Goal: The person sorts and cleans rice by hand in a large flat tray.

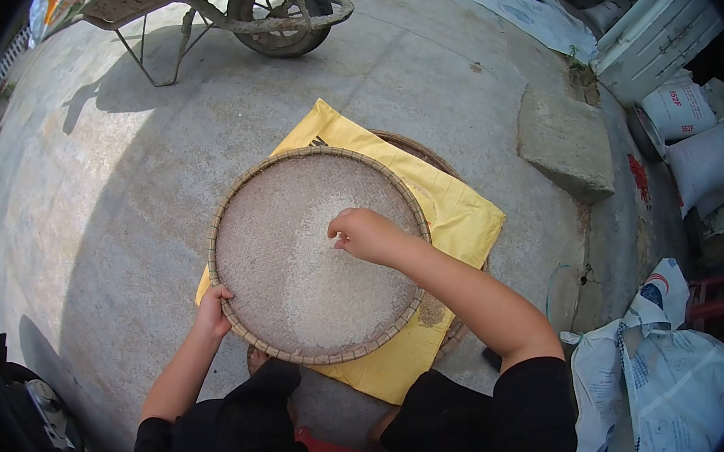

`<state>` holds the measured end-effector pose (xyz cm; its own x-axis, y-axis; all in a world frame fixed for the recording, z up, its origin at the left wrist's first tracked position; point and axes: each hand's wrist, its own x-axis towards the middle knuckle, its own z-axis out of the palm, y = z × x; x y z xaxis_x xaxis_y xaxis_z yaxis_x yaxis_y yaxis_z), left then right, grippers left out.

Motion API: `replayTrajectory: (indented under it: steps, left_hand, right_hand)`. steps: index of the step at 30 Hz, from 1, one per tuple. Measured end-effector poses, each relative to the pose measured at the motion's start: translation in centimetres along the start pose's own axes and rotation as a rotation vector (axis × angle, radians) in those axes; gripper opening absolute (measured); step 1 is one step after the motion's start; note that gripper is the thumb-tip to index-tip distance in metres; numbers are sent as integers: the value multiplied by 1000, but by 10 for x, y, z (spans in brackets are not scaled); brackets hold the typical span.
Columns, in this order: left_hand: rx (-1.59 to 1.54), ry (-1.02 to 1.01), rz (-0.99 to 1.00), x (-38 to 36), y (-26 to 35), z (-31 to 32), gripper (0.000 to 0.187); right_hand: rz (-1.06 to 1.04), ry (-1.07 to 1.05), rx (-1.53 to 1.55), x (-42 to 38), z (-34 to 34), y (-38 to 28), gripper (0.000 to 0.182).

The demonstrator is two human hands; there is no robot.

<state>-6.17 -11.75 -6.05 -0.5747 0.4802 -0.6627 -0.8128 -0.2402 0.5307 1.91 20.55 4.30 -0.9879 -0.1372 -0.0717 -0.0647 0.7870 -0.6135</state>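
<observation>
A round woven bamboo winnowing tray [215, 242] lies in front of my knees, spread with pale rice grains [328, 301]. The grains look whiter through the middle and right, duller toward the left. At the tray's lower left, my left hand [214, 309] is closed around the rim. My right hand [367, 235] is over the grains right of centre, its fingers curled with thumb and fingertips together; anything pinched there is too small to make out. Under the tray is a yellow sack [471, 223], and another woven tray [417, 149] partly shows beneath that.
A wheelbarrow [280, 13] stands at the upper left on the concrete floor. To the right are a concrete block [562, 141], full white sacks [706, 163] and a metal basin [645, 136]. Crumpled white sacks [679, 413] lie near my right elbow.
</observation>
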Motion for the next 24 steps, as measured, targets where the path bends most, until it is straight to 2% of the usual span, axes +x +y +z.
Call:
replayTrajectory:
  steps: [4, 6, 7, 9, 10, 12, 13, 15, 16, 18, 22, 24]
  left_hand:
    - [-33, 6, -32, -4, -5, 7, 59]
    - [-42, -6, -51, -1, -8, 6, 58]
    - [-49, -10, -66, 1, -10, 6, 58]
    - [-52, -31, -72, 1, -11, 9, 58]
    - [-58, -38, -79, 2, -11, 10, 57]
    - [-59, -47, -75, 4, -13, 9, 58]
    - [-60, -46, -71, 5, -13, 7, 58]
    - [-50, -43, -78, 5, -14, 4, 59]
    - [-45, -36, -85, 5, -13, 5, 59]
    - [-41, -32, -79, 0, -11, 10, 59]
    - [-17, -55, -56, -2, -10, 10, 59]
    - [-8, -68, -41, -2, -5, 9, 58]
  right_hand:
    - [32, 127, -104, -7, 1, -4, 16]
    - [213, 186, -99, -16, 2, -14, 25]
    - [218, 191, -106, -20, 0, -19, 25]
    - [341, 70, -164, -25, -4, -26, 27]
    - [344, 77, -172, -27, -5, -25, 27]
    - [172, -5, -224, -34, 1, -20, 27]
    - [175, 1, -227, -39, 10, -14, 27]
    - [-115, 393, -302, -48, 30, -2, 27]
    - [-115, 399, -304, -52, 28, -2, 27]
    - [-95, 217, -260, -60, 22, -1, 28]
    - [13, 257, -147, -80, -2, 7, 32]
    - [126, 372, -331, -96, -22, 11, 36]
